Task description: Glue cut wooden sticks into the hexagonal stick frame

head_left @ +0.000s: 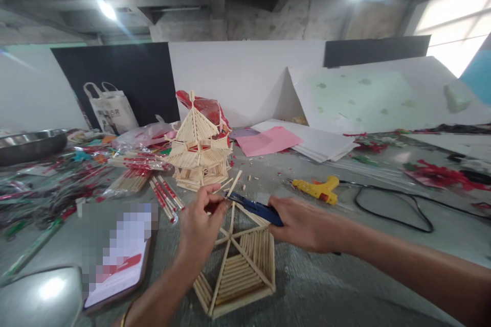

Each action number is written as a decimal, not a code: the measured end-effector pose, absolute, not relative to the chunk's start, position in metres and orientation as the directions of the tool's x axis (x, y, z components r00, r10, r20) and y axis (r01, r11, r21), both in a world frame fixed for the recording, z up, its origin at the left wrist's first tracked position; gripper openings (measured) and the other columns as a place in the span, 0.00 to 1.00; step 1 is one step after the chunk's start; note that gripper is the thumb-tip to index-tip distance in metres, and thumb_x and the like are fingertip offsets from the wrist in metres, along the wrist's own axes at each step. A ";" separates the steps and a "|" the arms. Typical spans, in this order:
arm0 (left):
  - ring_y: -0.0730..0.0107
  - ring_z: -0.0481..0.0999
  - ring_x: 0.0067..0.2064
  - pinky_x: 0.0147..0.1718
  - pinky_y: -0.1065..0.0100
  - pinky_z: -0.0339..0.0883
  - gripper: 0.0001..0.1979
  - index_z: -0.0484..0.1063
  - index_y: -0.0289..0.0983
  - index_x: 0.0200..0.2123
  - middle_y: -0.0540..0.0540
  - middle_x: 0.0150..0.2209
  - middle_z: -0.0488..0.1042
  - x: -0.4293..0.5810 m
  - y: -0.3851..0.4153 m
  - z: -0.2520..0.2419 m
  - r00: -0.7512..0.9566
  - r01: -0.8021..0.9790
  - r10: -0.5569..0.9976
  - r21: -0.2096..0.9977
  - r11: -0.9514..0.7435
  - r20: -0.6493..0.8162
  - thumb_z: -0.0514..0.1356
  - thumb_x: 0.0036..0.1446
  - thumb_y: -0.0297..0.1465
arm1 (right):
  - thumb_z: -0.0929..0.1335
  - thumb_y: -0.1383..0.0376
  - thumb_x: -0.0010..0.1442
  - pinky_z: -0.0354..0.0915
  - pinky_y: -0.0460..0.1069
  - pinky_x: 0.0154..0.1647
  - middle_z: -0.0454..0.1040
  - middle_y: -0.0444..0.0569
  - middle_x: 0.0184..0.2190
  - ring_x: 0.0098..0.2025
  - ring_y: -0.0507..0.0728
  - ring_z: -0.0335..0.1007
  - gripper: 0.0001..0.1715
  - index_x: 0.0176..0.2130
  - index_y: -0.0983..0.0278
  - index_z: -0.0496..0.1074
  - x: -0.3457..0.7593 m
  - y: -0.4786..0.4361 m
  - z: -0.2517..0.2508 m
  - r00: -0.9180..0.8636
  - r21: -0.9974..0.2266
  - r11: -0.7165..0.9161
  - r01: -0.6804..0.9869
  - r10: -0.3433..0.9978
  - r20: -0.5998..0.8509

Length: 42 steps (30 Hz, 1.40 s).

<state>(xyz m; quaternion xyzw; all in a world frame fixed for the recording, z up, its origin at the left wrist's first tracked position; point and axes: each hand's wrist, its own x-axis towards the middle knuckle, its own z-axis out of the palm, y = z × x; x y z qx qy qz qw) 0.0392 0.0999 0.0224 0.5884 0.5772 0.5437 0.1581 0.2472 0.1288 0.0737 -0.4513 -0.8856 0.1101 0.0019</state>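
Observation:
My left hand is closed in a pinch on a thin wooden stick that points up and away. My right hand is wrapped round a blue cutter, whose dark tip meets the stick beside my left fingertips. I cannot make out the cutter's exact kind. Below both hands lies a hexagonal frame of wooden sticks. Spokes split it into triangles, some filled with rows of sticks. Behind my left hand stands a tiered stick pavilion with a pointed roof.
A yellow glue gun with a black cord lies to the right. On the left are a phone, packed sticks and a metal basin. Pink paper and white sheets lie behind, with small stick offcuts before them.

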 end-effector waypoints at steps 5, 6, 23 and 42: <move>0.67 0.74 0.30 0.33 0.68 0.62 0.15 0.66 0.39 0.42 0.50 0.30 0.77 0.043 0.099 0.027 -0.268 0.563 0.836 0.782 -0.268 0.479 0.60 0.50 0.35 | 0.59 0.60 0.56 0.53 0.47 0.29 0.71 0.52 0.31 0.32 0.56 0.66 0.12 0.34 0.66 0.64 0.245 0.130 0.072 -0.615 -0.117 0.608 0.785 0.789 -0.022; 0.67 0.74 0.31 0.33 0.68 0.62 0.15 0.67 0.39 0.41 0.50 0.30 0.78 0.043 0.099 0.027 -0.272 0.566 0.835 0.782 -0.262 0.477 0.60 0.50 0.36 | 0.59 0.60 0.56 0.53 0.47 0.29 0.70 0.52 0.31 0.31 0.55 0.66 0.12 0.34 0.66 0.64 0.245 0.130 0.071 -0.619 -0.103 0.615 0.782 0.785 -0.009; 0.64 0.76 0.33 0.35 0.66 0.61 0.15 0.66 0.40 0.41 0.49 0.29 0.78 0.042 0.114 0.022 -0.308 0.592 0.858 0.789 -0.165 0.411 0.60 0.50 0.37 | 0.60 0.59 0.54 0.52 0.46 0.24 0.73 0.54 0.28 0.27 0.54 0.67 0.14 0.30 0.67 0.69 0.238 0.147 0.077 -0.595 -0.040 0.594 0.804 0.801 -0.071; 0.57 0.75 0.41 0.39 0.64 0.62 0.18 0.66 0.32 0.43 0.42 0.30 0.76 0.047 0.156 0.033 -0.182 0.846 0.907 0.531 -0.053 0.379 0.61 0.47 0.30 | 0.64 0.63 0.51 0.58 0.44 0.16 0.60 0.41 0.12 0.14 0.49 0.59 0.09 0.24 0.67 0.65 0.231 0.192 0.071 -0.516 -0.317 0.414 0.853 0.754 -0.406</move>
